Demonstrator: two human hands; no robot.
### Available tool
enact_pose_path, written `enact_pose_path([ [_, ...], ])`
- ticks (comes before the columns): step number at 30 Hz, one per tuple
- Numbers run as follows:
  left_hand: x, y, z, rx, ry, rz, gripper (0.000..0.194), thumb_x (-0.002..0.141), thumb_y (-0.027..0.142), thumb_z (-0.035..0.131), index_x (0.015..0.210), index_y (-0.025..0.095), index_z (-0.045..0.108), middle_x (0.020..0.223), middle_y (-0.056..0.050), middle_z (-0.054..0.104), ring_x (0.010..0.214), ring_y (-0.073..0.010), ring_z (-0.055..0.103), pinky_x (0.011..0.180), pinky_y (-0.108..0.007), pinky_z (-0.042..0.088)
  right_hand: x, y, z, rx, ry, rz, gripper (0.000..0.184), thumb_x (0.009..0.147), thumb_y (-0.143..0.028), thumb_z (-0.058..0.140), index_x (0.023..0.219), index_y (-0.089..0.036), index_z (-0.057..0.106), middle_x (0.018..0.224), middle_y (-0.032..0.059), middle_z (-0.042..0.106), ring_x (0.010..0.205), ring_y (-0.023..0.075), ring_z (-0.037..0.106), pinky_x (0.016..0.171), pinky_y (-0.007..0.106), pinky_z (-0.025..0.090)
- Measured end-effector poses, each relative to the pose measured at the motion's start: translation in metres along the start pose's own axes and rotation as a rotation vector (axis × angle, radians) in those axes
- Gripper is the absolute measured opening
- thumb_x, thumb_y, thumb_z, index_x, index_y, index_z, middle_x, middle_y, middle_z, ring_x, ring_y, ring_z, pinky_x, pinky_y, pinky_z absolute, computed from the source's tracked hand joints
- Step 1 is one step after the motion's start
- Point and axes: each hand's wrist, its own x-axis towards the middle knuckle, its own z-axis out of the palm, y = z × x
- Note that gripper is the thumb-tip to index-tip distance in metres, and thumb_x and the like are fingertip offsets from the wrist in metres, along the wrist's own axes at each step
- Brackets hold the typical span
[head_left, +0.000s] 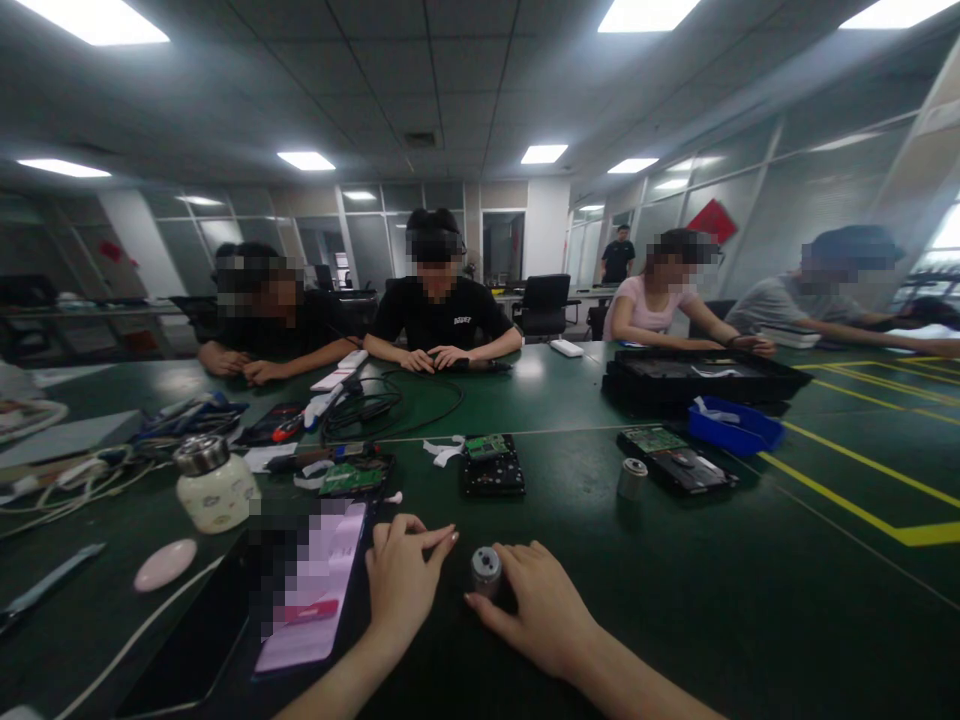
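A small silver metal cylinder (486,568), with dark holes in its top face, stands upright on the green table in front of me. My right hand (544,605) wraps it from the right, thumb at the near side and fingers behind. Just left of it, my left hand (409,570) hovers with thumb and index fingertips pinched together. Whatever those fingertips may hold is too small to make out. Farther away, a black drive-like unit with a green circuit board (491,462) lies flat. A second metal cylinder (632,478) stands beside another such unit (679,460).
A phone with a lilac screen (319,590) and a dark tablet (195,630) lie left, near a cream bottle (216,490). A blue bin (735,428) and black tray (701,375) stand far right. Several people sit around the table (750,620); cables (390,400) lie across it.
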Motion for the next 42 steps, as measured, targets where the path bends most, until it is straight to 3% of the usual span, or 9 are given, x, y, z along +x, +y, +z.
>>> enact_pose_path([
  [4,0.001,-0.002,0.002,0.023,-0.006,0.02,0.024,0.08,0.045,0.052,0.093,0.036,0.07,0.082,-0.004,0.056,0.08,-0.0229,0.045,0.064,-0.033,0.037,0.0,0.0,0.0,-0.001,-0.003,0.001,0.034,0.085,-0.045,0.05,0.1,-0.016,0.058,0.093,0.0073,0.065,0.086,0.0222,0.058,0.081,0.035,0.036],
  [9,0.001,0.006,-0.005,-0.192,0.142,0.105,0.025,0.081,0.045,0.053,0.093,0.032,0.071,0.078,-0.003,0.053,0.081,-0.021,0.046,0.074,-0.036,0.041,0.0,0.001,0.002,-0.017,0.018,-0.002,0.031,0.084,-0.044,0.052,0.096,-0.016,0.058,0.091,0.0065,0.064,0.084,0.0219,0.058,0.08,0.034,0.036],
  [11,-0.003,0.013,-0.008,-0.276,0.149,0.173,0.022,0.082,0.042,0.055,0.093,0.032,0.071,0.08,-0.003,0.052,0.084,-0.0206,0.046,0.077,-0.035,0.042,0.0,0.002,0.003,-0.018,0.013,-0.007,0.027,0.083,-0.042,0.054,0.093,-0.017,0.057,0.088,0.0052,0.064,0.082,0.0212,0.058,0.077,0.033,0.036],
  [17,-0.017,0.027,-0.012,-0.343,0.058,0.324,0.013,0.079,0.033,0.06,0.085,0.03,0.072,0.089,-0.004,0.051,0.093,-0.0216,0.045,0.082,-0.035,0.042,0.0,0.004,0.004,-0.006,0.0,-0.018,0.021,0.083,-0.036,0.052,0.095,-0.019,0.056,0.09,0.0042,0.063,0.083,0.0201,0.057,0.076,0.031,0.035],
  [24,-0.016,0.027,-0.013,-0.339,0.042,0.284,0.018,0.082,0.036,0.055,0.086,0.028,0.071,0.089,-0.005,0.052,0.094,-0.0226,0.045,0.083,-0.038,0.042,0.0,0.004,0.004,0.001,-0.013,-0.004,0.026,0.084,-0.04,0.051,0.1,-0.019,0.055,0.093,0.005,0.064,0.087,0.0211,0.057,0.08,0.032,0.034],
  [29,-0.013,0.029,-0.013,-0.364,-0.032,0.269,0.021,0.084,0.037,0.051,0.086,0.027,0.069,0.091,-0.005,0.052,0.095,-0.0226,0.044,0.085,-0.039,0.042,0.0,0.002,0.001,0.008,-0.036,-0.01,0.026,0.084,-0.038,0.052,0.102,-0.019,0.055,0.094,0.0056,0.064,0.086,0.0208,0.057,0.078,0.031,0.035],
  [35,-0.014,0.029,-0.016,-0.38,-0.043,0.286,0.017,0.08,0.036,0.056,0.082,0.026,0.07,0.09,-0.005,0.053,0.095,-0.0229,0.046,0.084,-0.038,0.042,0.0,0.003,0.003,-0.004,-0.026,-0.009,0.023,0.084,-0.037,0.051,0.098,-0.019,0.056,0.093,0.0054,0.063,0.086,0.0208,0.057,0.08,0.032,0.034],
  [42,-0.015,0.028,-0.022,-0.532,-0.19,0.292,0.031,0.088,0.04,0.042,0.105,0.03,0.066,0.107,-0.006,0.054,0.106,-0.0234,0.044,0.094,-0.041,0.038,0.0,0.003,0.004,0.003,-0.009,-0.013,0.022,0.083,-0.038,0.053,0.093,-0.019,0.056,0.089,0.0033,0.064,0.082,0.0188,0.057,0.075,0.03,0.035],
])
